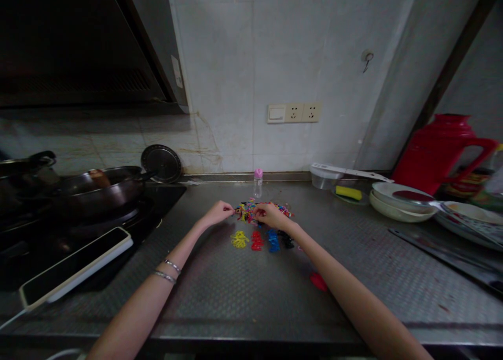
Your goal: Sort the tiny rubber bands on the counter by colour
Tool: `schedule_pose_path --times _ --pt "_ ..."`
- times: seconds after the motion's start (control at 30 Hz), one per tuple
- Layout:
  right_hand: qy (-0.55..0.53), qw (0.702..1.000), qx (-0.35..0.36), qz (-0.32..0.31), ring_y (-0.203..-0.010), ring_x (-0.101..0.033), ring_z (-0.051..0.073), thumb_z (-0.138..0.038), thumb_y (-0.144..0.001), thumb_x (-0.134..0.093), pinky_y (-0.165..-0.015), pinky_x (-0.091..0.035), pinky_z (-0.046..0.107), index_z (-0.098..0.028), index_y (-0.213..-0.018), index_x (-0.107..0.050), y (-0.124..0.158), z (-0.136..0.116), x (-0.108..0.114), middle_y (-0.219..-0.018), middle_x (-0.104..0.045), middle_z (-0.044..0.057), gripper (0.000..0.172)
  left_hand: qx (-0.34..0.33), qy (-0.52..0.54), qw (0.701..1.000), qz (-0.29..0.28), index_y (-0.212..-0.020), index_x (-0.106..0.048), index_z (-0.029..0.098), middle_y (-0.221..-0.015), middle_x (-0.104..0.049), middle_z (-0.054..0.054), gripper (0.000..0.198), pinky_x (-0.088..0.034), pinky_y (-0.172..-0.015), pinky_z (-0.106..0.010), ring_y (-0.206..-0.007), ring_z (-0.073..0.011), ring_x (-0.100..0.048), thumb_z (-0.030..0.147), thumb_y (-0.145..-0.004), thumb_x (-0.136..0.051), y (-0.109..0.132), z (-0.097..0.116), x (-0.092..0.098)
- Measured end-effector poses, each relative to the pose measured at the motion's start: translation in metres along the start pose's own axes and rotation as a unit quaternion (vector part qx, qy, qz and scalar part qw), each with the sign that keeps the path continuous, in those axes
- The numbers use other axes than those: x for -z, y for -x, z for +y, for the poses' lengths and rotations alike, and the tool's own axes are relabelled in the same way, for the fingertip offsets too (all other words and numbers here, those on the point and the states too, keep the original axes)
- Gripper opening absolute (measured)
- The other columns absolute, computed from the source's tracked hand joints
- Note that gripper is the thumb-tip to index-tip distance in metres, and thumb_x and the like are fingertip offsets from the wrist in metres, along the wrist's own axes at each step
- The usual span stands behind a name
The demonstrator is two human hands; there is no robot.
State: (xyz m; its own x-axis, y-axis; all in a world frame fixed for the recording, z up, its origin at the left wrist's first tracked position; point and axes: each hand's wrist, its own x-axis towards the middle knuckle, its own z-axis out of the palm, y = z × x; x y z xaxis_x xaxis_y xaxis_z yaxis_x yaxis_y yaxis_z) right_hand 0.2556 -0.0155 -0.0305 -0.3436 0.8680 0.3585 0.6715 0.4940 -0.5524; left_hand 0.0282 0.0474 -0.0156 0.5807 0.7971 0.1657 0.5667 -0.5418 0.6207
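A mixed heap of small coloured rubber bands (pixel 247 211) lies on the metal counter. At the heap's left edge is my left hand (pixel 220 214), fingertips pinched together; whatever they hold is too small to make out. My right hand (pixel 272 216) reaches over the heap's middle with thumb and fingers closed, hiding some of the bands. Nearer to me lie separate small piles: yellow bands (pixel 239 239), red bands (pixel 257 240), blue bands (pixel 273 240) and black bands (pixel 286 239), the last partly behind my right wrist. A small clear bottle with a pink cap (pixel 258 184) stands behind the heap.
On the left, a pan (pixel 98 187) sits on the black stove, with a phone (pixel 76 265) in front. To the right are a plastic scoop (pixel 326 176), a yellow sponge (pixel 348 193), stacked bowls (pixel 401 208), a red thermos (pixel 434 153) and a red object (pixel 318 281) beside my forearm.
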Motion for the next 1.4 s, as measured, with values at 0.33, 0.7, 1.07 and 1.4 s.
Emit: schedule_pose_path --times 0.33,0.7,1.07,1.4 --pt "-0.032 0.993 0.018 -0.116 -0.061 -0.057 0.01 -0.002 -0.059 -0.045 -0.056 -0.042 0.017 -0.015 -0.08 -0.065 0.0 -0.018 0.003 -0.069 -0.065 0.0 0.032 -0.014 0.005 1.0 0.006 -0.076 -0.068 0.008 -0.07 -0.066 -0.006 0.031 -0.04 -0.06 -0.022 -0.064 -0.0145 -0.055 0.031 -0.07 -0.048 -0.004 -0.009 -0.009" --pt "-0.007 0.998 0.015 -0.066 -0.063 -0.055 0.01 -0.013 -0.066 -0.05 -0.057 -0.039 0.018 -0.015 -0.081 -0.068 0.004 -0.017 0.02 -0.072 -0.066 0.001 0.024 -0.014 -0.027 0.999 0.018 -0.082 -0.068 0.01 -0.067 -0.064 -0.004 0.028 -0.036 -0.054 -0.021 -0.058 -0.0124 -0.052 0.031 -0.068 -0.055 -0.003 -0.006 -0.019" --pt "0.033 0.996 -0.062 0.049 -0.06 -0.053 0.011 -0.016 -0.067 -0.051 -0.056 -0.039 0.018 -0.014 -0.086 -0.069 0.008 0.015 0.034 -0.071 -0.066 0.002 0.026 -0.045 -0.08 0.995 0.034 -0.081 -0.069 0.014 -0.078 -0.066 -0.004 0.022 -0.04 -0.066 -0.022 -0.07 -0.0142 -0.056 0.024 -0.069 -0.053 -0.001 0.0 -0.034" --pt "0.057 0.994 -0.078 0.055 -0.063 -0.056 0.012 -0.015 -0.068 -0.049 -0.059 -0.041 0.019 -0.015 -0.084 -0.069 0.012 0.01 0.037 -0.073 -0.067 0.003 0.026 -0.051 -0.078 0.995 0.047 -0.078 -0.068 0.014 -0.077 -0.066 -0.004 0.021 -0.04 -0.064 -0.022 -0.069 -0.0142 -0.057 0.021 -0.069 -0.051 0.0 0.0 -0.036"
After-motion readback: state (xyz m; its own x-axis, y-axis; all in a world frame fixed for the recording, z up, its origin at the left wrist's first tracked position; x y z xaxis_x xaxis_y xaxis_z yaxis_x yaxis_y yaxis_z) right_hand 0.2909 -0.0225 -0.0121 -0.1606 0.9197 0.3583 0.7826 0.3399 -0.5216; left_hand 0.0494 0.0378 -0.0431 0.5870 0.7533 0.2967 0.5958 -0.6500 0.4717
